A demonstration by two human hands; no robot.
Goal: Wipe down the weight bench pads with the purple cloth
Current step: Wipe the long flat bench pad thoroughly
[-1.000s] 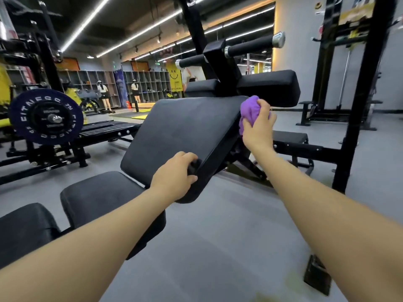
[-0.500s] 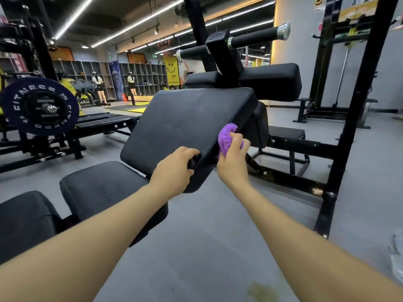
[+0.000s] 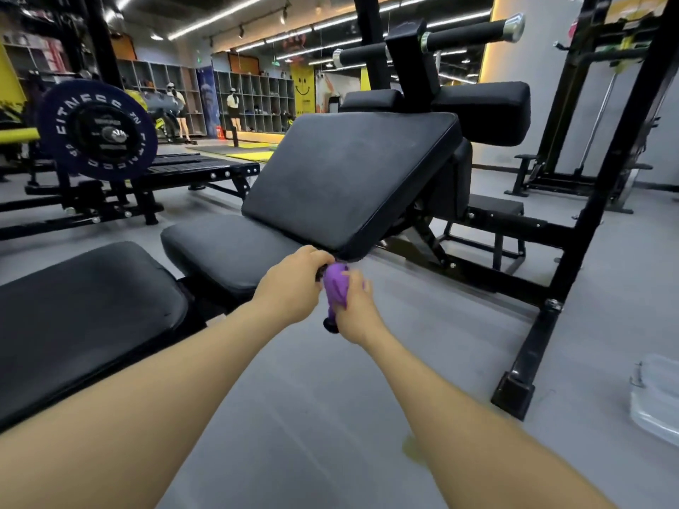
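Right hand (image 3: 354, 314) fingers clench purple cloth (image 3: 336, 288) below inclined pad (image 3: 349, 178) lower corner; left hand (image 3: 294, 284) fingers curled on black handle just beside cloth.

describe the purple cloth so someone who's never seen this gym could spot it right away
Start at the big tilted black backrest pad in the middle of the gym floor and follow it down to its near lower corner. Just below that corner the two hands meet, and the purple cloth is bunched in the right hand. It is the only purple thing among black pads.

One head-worn wide-angle view looks forward and down, close over both forearms toward the inclined bench pad (image 3: 352, 178)
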